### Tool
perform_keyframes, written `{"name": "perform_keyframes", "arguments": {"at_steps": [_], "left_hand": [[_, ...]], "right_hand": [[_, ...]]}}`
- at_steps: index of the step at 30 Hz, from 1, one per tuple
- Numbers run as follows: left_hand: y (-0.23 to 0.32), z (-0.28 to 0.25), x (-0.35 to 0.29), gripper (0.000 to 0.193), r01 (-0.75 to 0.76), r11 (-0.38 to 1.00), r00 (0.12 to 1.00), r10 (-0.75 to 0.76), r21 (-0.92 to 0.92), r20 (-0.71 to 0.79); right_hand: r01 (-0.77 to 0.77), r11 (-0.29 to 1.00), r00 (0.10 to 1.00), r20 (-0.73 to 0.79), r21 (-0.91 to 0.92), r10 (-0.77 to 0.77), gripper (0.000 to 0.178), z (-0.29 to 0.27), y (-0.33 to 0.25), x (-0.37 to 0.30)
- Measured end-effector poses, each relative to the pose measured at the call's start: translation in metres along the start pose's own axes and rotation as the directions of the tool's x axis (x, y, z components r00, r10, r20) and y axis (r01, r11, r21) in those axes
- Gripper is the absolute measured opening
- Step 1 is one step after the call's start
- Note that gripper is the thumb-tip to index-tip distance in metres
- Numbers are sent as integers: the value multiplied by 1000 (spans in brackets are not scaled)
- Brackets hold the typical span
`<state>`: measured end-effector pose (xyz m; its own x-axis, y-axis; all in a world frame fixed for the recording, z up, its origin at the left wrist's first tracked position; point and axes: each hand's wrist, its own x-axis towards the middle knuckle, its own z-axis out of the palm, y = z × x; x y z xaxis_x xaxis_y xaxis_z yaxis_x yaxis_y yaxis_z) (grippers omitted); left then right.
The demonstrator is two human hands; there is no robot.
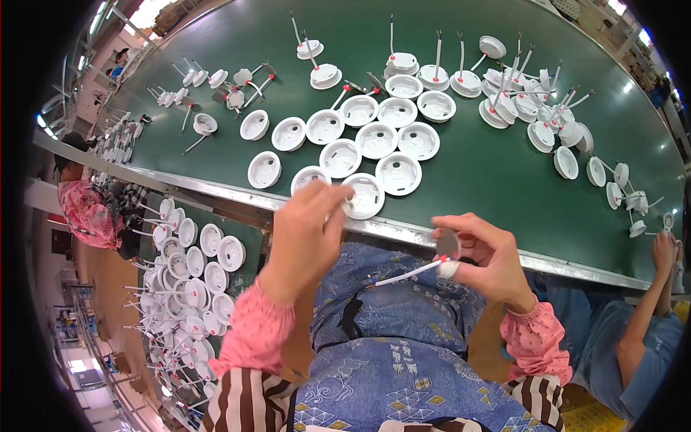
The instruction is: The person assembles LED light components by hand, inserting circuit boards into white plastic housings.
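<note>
My left hand [308, 229] is at the table's near edge, its fingers pinched together at the rim of a round white plastic cup [366, 196]. Whatever those fingers hold is too small and blurred to name. Off the table's edge, my right hand [489, 261] grips a round grey metal disc [447, 243] between thumb and fingers. From that disc a white cable [407, 276] with a red end piece hangs to the left over my apron. Several more white cups [341, 158] lie open side up just beyond my left hand.
White discs with upright cables [504, 93] crowd the green table [461, 180] at the back right. Loose metal parts with cables [241, 93] lie at the far left. A stack of wired white cups [191, 288] stands lower left. Another person's hand [664, 252] works at the right edge.
</note>
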<state>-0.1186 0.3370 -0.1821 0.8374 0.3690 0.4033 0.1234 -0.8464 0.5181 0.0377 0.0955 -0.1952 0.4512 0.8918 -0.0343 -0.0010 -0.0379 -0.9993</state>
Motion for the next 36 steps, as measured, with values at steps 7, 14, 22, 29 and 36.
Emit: {"name": "perform_keyframes", "arguments": {"at_steps": [7, 14, 22, 29, 36], "left_hand": [[-35, 22, 50, 45, -75, 991, 964, 44, 112, 262], [-51, 18, 72, 49, -376, 909, 817, 233, 181, 528], [-48, 19, 90, 53, -405, 910, 746, 274, 86, 607], [-54, 24, 96, 47, -364, 930, 701, 239, 48, 672], [-53, 29, 99, 42, -350, 937, 685, 250, 9, 685]], "right_hand": [[-8, 986, 994, -108, 167, 26, 58, -15, 14, -12], [-8, 978, 988, -152, 207, 40, 57, -22, 16, -16], [-31, 973, 988, -138, 228, 64, 56, -18, 18, -8], [-4, 968, 991, -125, 250, 37, 57, -16, 19, -7], [-1, 965, 989, -143, 261, 40, 56, -17, 22, -6]]}}
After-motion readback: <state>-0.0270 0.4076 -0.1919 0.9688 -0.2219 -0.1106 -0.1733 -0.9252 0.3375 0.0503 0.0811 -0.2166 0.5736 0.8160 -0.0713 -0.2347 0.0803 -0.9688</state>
